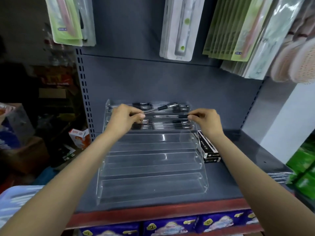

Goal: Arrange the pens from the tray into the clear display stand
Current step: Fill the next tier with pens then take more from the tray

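Note:
A clear stepped display stand (151, 167) sits on the grey shelf. Its upper tiers hold several black-and-clear pens (180, 109); the lower tiers are bare. My left hand (125, 117) pinches the end of a clear pen with a black grip (158, 109), which slants up to the right over the top tiers. My right hand (205, 120) pinches the black end of another pen (170, 116), which lies level across the stand's second tier. No tray is in view.
Black pen boxes (208, 149) lie at the stand's right side. Packaged goods (180, 28) hang above on the back panel. Green packs (301, 171) sit at far right, purple boxes (170, 225) below the shelf's red edge, cartons on the left.

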A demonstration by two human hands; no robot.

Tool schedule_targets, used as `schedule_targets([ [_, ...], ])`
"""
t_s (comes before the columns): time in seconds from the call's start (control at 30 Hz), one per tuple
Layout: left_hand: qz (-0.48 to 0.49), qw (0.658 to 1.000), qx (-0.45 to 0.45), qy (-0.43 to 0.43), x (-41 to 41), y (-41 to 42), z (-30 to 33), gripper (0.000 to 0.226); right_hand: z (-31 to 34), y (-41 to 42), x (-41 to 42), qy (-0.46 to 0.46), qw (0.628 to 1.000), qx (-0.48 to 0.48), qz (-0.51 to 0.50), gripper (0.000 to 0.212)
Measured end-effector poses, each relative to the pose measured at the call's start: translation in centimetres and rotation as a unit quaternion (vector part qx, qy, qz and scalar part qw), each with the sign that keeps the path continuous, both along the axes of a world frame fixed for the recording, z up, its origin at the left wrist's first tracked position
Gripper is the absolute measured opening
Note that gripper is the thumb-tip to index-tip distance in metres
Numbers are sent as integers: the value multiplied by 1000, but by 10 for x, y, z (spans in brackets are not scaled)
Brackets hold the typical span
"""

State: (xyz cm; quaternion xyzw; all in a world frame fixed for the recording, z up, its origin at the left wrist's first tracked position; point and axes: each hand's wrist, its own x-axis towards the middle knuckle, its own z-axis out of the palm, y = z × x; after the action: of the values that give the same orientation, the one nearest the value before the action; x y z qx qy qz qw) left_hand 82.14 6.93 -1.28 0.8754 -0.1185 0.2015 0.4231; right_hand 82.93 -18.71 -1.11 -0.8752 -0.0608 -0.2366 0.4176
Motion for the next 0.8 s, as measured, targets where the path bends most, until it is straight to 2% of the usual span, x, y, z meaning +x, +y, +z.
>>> schedule_targets([
  [0.1, 1, 1000, -1, 2, 9, 2, 0, 16, -3, 5, 21, 9, 999, -33, -7, 10],
  [0.23, -9, 1000, -4, 4, 18, 4, -1, 15, -8, 7, 48, 30, 989, -142, -14, 10],
  [0.33, -20, 1000, 2, 10, 24, 3, -2, 14, -8, 6, 55, 36, 971, -237, -26, 13],
  [0.47, -24, 999, 15, 20, 32, 0, -6, 13, -9, 9, 56, -6, 933, -358, -26, 17],
  [0.8, -28, 999, -1, 22, 39, 0, -10, 11, -11, 17, 62, -7, 885, -463, -43, 22],
])
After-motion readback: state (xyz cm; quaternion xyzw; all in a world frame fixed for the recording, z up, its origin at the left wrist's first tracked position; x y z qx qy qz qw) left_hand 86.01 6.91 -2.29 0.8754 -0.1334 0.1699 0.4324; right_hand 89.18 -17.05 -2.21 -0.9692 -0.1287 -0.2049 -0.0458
